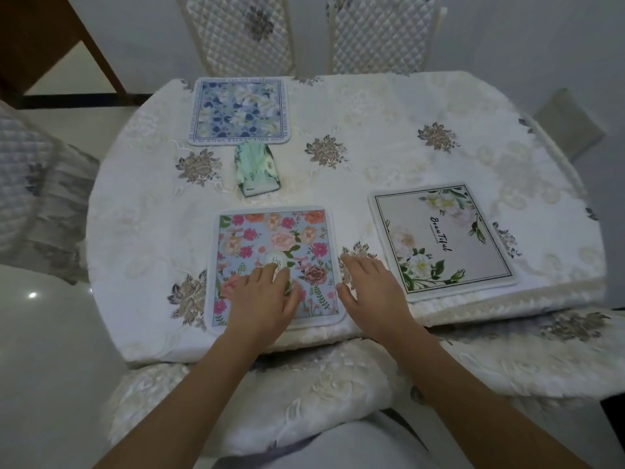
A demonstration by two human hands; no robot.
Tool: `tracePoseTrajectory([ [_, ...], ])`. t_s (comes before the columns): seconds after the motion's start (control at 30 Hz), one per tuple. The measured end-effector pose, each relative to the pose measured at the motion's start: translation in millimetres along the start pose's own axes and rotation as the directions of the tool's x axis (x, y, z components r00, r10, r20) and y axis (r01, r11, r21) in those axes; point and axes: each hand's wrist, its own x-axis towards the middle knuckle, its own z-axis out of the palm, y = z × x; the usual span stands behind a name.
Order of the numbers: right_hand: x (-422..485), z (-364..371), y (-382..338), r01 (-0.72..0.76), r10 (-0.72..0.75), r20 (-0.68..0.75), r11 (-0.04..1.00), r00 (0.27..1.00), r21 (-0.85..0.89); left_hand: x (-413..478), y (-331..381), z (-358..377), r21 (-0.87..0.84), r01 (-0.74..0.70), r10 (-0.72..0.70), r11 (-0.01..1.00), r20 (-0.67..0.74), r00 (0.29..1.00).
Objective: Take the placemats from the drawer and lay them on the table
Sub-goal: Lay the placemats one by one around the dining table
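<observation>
Placemats lie in three spots on the worktop point(389, 130), which is covered by a cream embroidered tablecloth. The pink floral placemat point(270, 238) sits at the near edge, left of centre. The white placemat point(439, 238), printed with pale flowers and the word "Beautiful", lies to its right, also by the near edge and turned at a slight angle. The blue floral placemat point(239, 110) is at the far left, close to the far edge.

The left hand point(262, 296) rests flat on the near half of the pink floral placemat, fingers straight and together — its grip is loose and holds nothing. The right hand point(370, 289) lies on the cloth just beside that mat's right edge, fingers spread and straight, grip likewise unclenched. Whether its thumb touches the mat's border cannot be told.

A green packet point(257, 170) lies on the cloth between the blue mat and the pink one, nearer the blue.

Two quilted chair backs point(236, 32) stand beyond the far edge — a cushioned seat point(270, 394) in matching fabric sits under the person's forearms.
</observation>
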Motion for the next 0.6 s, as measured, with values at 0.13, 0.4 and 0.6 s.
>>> tracePoseTrajectory([
  [0.13, 2, 3, 9, 0.011, -0.011, 0.006, 1.000, 1.000, -0.017, 7, 5, 8, 0.001, -0.024, 0.024, 1.000, 0.024, 0.999],
  [0.4, 14, -12, 65, 0.037, -0.037, 0.003, 0.999, 0.999, -0.034, 26, 51, 7, 0.041, -0.047, 0.049, 0.998, -0.055, 0.997],
  [0.6, 23, -30, 159, 0.111, -0.110, 0.028, 0.993, 0.994, -0.049, 54, 125, 18, 0.064, 0.022, -0.020, 0.998, -0.038, 0.999],
])
